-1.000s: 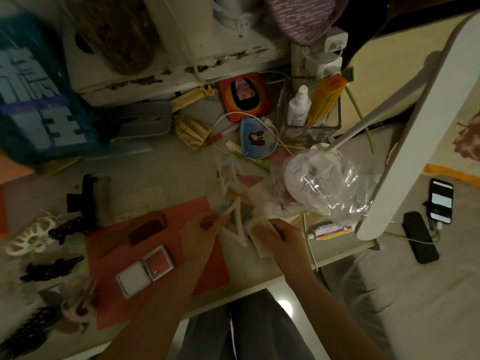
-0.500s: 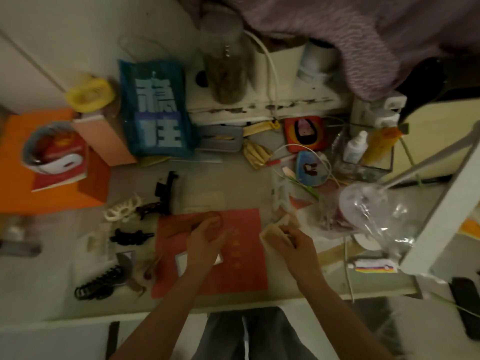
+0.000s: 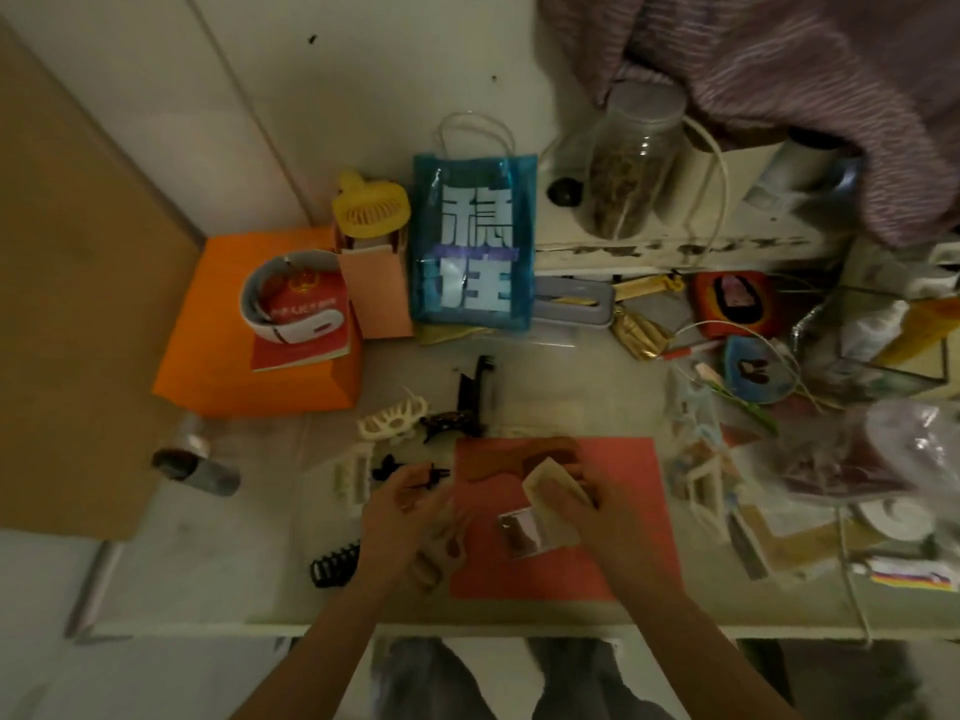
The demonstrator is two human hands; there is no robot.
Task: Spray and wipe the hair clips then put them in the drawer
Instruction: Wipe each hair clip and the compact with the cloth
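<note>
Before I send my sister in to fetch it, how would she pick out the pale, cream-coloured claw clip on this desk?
Start at the blue transparent bag with big white characters standing at the back of the desk. Come forward past the upright black clip, then slightly left. The cream claw clip lies there, ivory with open loops, while the clips beside it are dark.

red mat (image 3: 613,511); orange box (image 3: 218,366); blue bag (image 3: 474,246), white characters; yellow fan (image 3: 371,207); black clips (image 3: 335,563).

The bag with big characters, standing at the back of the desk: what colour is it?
See-through blue, with pale characters; the bag shows best in the head view.
</note>
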